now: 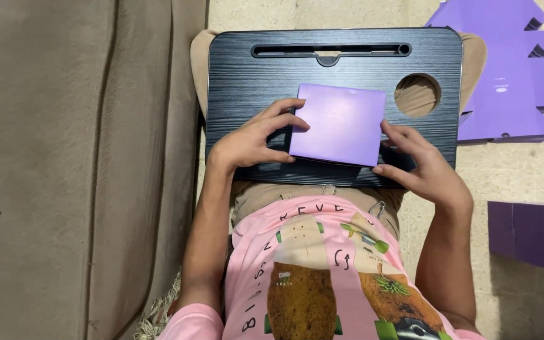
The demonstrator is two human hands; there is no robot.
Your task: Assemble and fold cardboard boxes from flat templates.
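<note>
Purple folded card piece (340, 124), nearly square, lies flat on the black lap surface (247, 75), near its front edge and about centred. Slightly rotated: top edge tips down to the right, and its marginally longer axis runs left to right. Matte, smooth card with no print and crisp straight edges; a faint crease shows near the top.

Left hand (253, 140) sits at the piece's left edge, fingers curled, fingertips touching the edge, thumb low along the bottom left corner; a light pinch on the card's side. Right hand (418, 165) is at the right edge, fingers partly spread, tips touching the lower right side of the card, palm resting off the surface's front corner. Neither hand lifts the piece; it stays flat.

Surface is a black board with fine horizontal wood-grain lines, rounded corners, a long narrow slot (330, 50) along the far edge and a round cut-out hole (417, 95) at far right. It rests on the person's lap, over tan trousers.

Pink printed shirt (322, 271) fills the bottom of the view. Beige fabric sofa (64, 170) runs along the left. On the speckled floor (524, 170) to the right lie a flat purple die-cut sheet (511, 75) with notched tabs, and a darker purple folded box (533, 233), well apart from the hands.
</note>
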